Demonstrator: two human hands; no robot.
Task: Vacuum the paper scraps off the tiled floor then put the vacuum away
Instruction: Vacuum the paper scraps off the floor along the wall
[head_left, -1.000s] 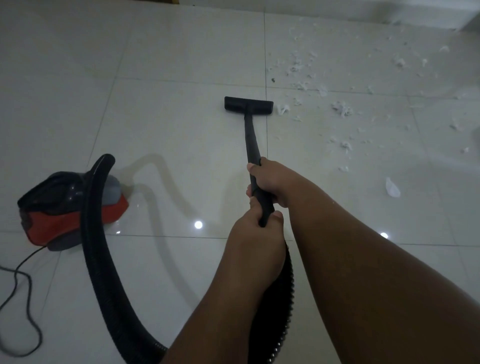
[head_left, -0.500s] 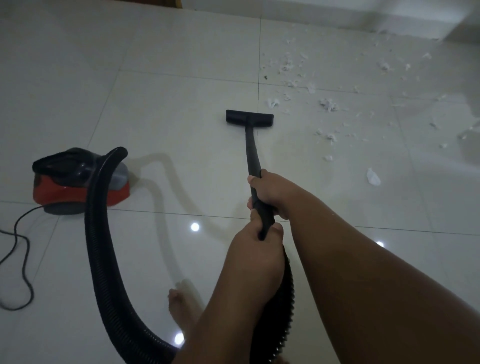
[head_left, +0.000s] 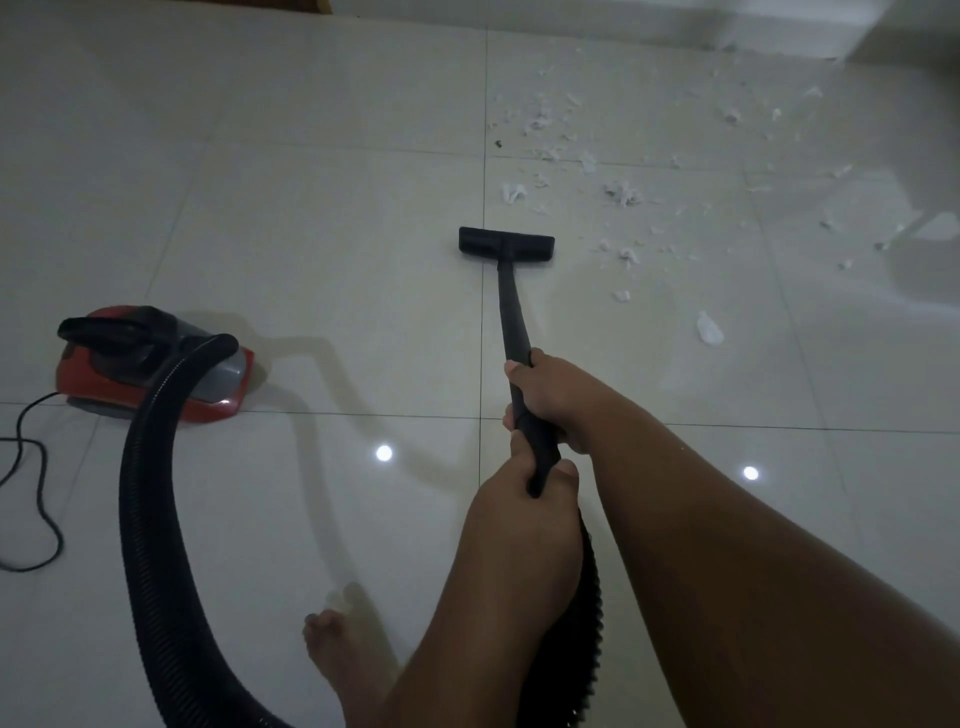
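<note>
Two hands grip the black vacuum wand (head_left: 511, 322), one behind the other, and I see them from above, looking forward and down. My right hand (head_left: 553, 397) is the forward one, nearer the nozzle, its fingers clenched around the tube. My left hand (head_left: 524, 514) sits just behind it, fingers wrapped around the wand's rear end where the ribbed hose (head_left: 150, 488) joins.

The wand's long axis runs almost straight away from me, ending in a flat black floor nozzle (head_left: 506, 243) resting on the pale tiled floor (head_left: 311, 208). Paper scraps (head_left: 623, 195) lie ahead and to the right of the nozzle, the closest just beyond its right end and others scattered well apart toward the far wall. I judge the next stroke needs a push forward and rightward.

The red and black vacuum body (head_left: 150, 364) sits on the floor well to my left, its cord (head_left: 31, 493) trailing nearer me. One bare foot (head_left: 332, 649) shows below.

No brand, label or writing is readable anywhere.
</note>
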